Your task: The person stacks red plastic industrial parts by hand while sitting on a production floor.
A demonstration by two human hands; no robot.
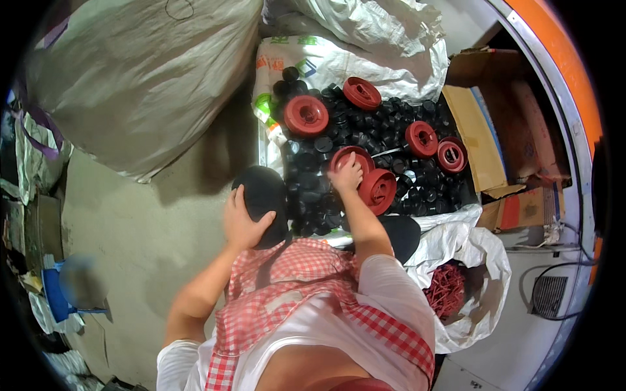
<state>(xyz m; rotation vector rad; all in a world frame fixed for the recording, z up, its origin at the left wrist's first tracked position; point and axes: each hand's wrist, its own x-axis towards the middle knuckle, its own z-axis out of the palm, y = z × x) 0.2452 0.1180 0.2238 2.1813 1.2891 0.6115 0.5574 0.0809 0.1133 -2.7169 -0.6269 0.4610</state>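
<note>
L hand [246, 218], spread, is rested on blk knee [264, 189]; R hand [347, 174], part-curled, is laid on red disc [339, 158] amid blk caps [373, 138], grip unclear. Caps are flanked R by cardbd box [471, 130], lower R by wht sack [490, 270].

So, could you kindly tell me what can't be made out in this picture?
In the head view:
Underside of the red round part at the right hand: faces away, hidden by the part itself.
Bottom of the pile of black caps: covered by upper caps.
Inside of the large pale sack: hidden by its wall; the upper edge cuts it off.
Single thin red pieces: too small and tangled.
</note>
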